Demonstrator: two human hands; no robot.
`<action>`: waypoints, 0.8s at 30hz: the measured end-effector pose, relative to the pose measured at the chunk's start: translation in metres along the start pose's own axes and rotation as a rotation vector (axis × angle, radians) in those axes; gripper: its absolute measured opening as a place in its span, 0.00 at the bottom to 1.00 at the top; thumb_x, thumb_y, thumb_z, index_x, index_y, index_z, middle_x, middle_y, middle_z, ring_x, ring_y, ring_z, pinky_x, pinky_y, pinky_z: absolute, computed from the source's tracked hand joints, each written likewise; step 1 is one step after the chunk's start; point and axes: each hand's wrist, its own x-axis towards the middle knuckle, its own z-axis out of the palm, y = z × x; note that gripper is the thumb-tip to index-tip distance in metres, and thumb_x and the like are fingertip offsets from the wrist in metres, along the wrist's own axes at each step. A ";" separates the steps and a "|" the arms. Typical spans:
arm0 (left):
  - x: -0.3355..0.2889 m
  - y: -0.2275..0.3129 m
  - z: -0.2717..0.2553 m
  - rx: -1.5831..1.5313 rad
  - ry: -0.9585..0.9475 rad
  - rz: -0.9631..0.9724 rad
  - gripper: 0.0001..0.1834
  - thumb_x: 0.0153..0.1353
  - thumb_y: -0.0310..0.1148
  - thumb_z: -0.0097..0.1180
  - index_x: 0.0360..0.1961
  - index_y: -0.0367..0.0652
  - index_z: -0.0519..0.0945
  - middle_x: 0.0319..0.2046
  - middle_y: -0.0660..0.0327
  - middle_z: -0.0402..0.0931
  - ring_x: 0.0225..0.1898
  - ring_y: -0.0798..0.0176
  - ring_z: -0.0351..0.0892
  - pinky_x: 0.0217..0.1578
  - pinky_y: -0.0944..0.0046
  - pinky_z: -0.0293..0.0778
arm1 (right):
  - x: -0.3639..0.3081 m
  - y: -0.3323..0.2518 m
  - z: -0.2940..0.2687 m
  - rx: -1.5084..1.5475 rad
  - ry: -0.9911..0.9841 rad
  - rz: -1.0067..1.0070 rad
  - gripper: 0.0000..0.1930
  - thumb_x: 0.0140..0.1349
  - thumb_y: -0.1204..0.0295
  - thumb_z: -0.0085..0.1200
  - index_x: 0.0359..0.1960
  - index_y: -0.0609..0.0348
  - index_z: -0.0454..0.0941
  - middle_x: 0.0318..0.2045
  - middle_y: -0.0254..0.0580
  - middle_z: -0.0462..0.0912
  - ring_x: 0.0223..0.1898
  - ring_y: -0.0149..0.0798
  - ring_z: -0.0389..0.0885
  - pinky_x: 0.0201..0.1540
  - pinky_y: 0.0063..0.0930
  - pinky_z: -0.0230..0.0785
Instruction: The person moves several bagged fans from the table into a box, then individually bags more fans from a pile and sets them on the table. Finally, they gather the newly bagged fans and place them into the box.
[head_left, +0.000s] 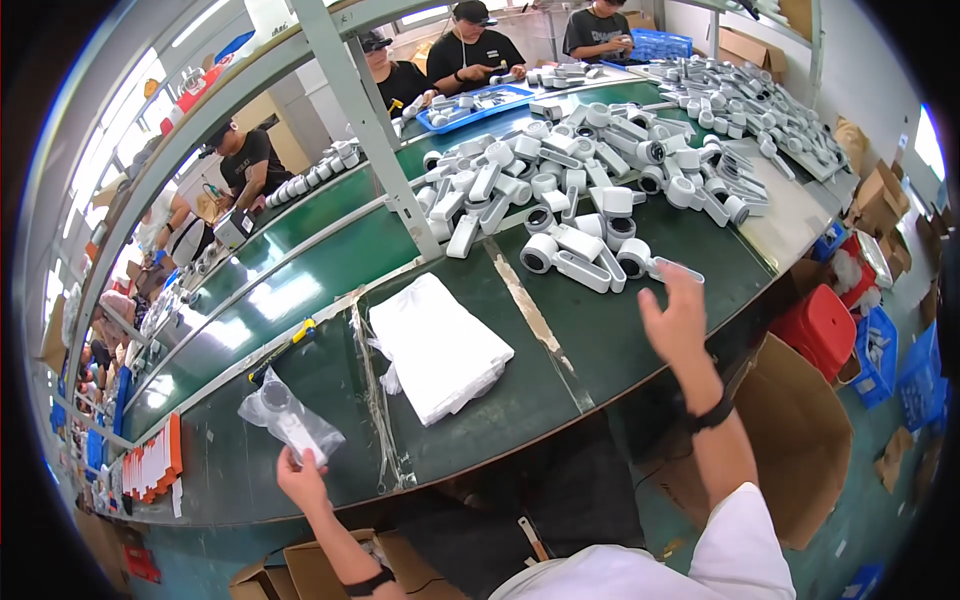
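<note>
At the left of the bench, my left hand [303, 482] pinches the lower end of a clear plastic bag [327, 436] with a white plastic device inside. That device has a round head and a long flat handle. Out to the right, my right hand [678, 325] has its thumb and fingers apart. Its fingertips overlap the handle of a loose white device [634, 258] at the pile's near edge; whether they touch it I cannot tell. Between my hands lies a stack of white plastic bags [440, 350].
A large pile of similar devices [570, 160] covers the far bench. A yellow-and-black tool [290, 345] lies behind the bagged device. A metal post [375, 130] rises from the bench. An open cardboard box [800, 440] and red stool [815, 328] stand right. Co-workers [470, 50] sit opposite.
</note>
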 end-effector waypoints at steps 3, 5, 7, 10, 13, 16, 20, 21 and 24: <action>0.033 -0.014 -0.006 0.343 0.085 0.013 0.20 0.58 0.29 0.61 0.50 0.31 0.76 0.41 0.52 0.78 0.33 0.58 0.80 0.30 0.60 0.78 | 0.027 0.073 0.007 -0.471 -0.121 0.138 0.37 0.52 0.61 0.63 0.65 0.50 0.63 0.66 0.48 0.60 0.66 0.54 0.59 0.59 0.49 0.64; 0.046 -0.031 -0.010 0.490 0.145 0.163 0.21 0.55 0.30 0.63 0.49 0.32 0.77 0.40 0.50 0.78 0.35 0.55 0.80 0.35 0.57 0.77 | 0.035 0.093 0.014 -0.446 -0.248 0.203 0.33 0.52 0.62 0.62 0.61 0.49 0.66 0.61 0.45 0.68 0.60 0.52 0.69 0.54 0.50 0.67; 0.048 -0.027 -0.007 0.590 0.121 0.186 0.25 0.50 0.34 0.67 0.49 0.35 0.78 0.42 0.47 0.76 0.45 0.47 0.76 0.50 0.50 0.70 | 0.039 0.103 0.017 -0.398 -0.316 0.245 0.30 0.52 0.63 0.62 0.58 0.50 0.69 0.57 0.45 0.73 0.56 0.51 0.73 0.51 0.51 0.68; 0.026 0.012 0.012 0.805 0.280 0.351 0.26 0.49 0.36 0.69 0.49 0.37 0.78 0.47 0.50 0.75 0.49 0.47 0.73 0.53 0.50 0.67 | 0.038 0.092 0.006 -0.332 -0.382 0.184 0.21 0.52 0.65 0.61 0.49 0.55 0.75 0.46 0.48 0.79 0.47 0.53 0.79 0.48 0.47 0.71; -0.017 0.072 0.051 0.518 0.066 0.536 0.25 0.48 0.35 0.70 0.48 0.38 0.78 0.50 0.51 0.73 0.53 0.46 0.70 0.56 0.50 0.65 | 0.026 0.081 -0.011 -0.143 -0.187 0.189 0.15 0.54 0.71 0.58 0.44 0.60 0.76 0.35 0.50 0.82 0.38 0.49 0.83 0.39 0.37 0.73; -0.071 0.124 0.096 0.322 -0.337 0.814 0.19 0.46 0.33 0.71 0.40 0.39 0.81 0.43 0.54 0.78 0.48 0.50 0.75 0.51 0.57 0.70 | 0.011 0.060 -0.025 0.344 -0.212 0.514 0.13 0.58 0.72 0.57 0.44 0.62 0.76 0.36 0.45 0.83 0.34 0.39 0.84 0.32 0.29 0.73; -0.103 0.128 0.143 0.420 -0.688 1.029 0.17 0.46 0.32 0.70 0.39 0.42 0.82 0.40 0.58 0.78 0.44 0.51 0.75 0.45 0.54 0.71 | -0.034 0.011 -0.019 1.294 -0.300 0.669 0.19 0.59 0.75 0.56 0.52 0.62 0.70 0.39 0.43 0.82 0.31 0.38 0.84 0.30 0.28 0.78; -0.105 0.126 0.148 0.421 -0.681 1.025 0.17 0.46 0.32 0.70 0.39 0.42 0.82 0.40 0.58 0.78 0.44 0.51 0.75 0.45 0.54 0.71 | -0.046 0.000 -0.018 1.372 -0.365 0.654 0.21 0.58 0.76 0.56 0.54 0.62 0.68 0.40 0.45 0.81 0.30 0.40 0.84 0.29 0.30 0.79; -0.106 0.124 0.160 0.540 -0.677 1.084 0.13 0.48 0.33 0.69 0.36 0.42 0.83 0.36 0.59 0.79 0.40 0.52 0.76 0.41 0.54 0.72 | -0.073 -0.024 -0.023 1.533 -0.529 0.612 0.28 0.51 0.79 0.59 0.57 0.60 0.66 0.38 0.48 0.80 0.25 0.42 0.82 0.25 0.33 0.77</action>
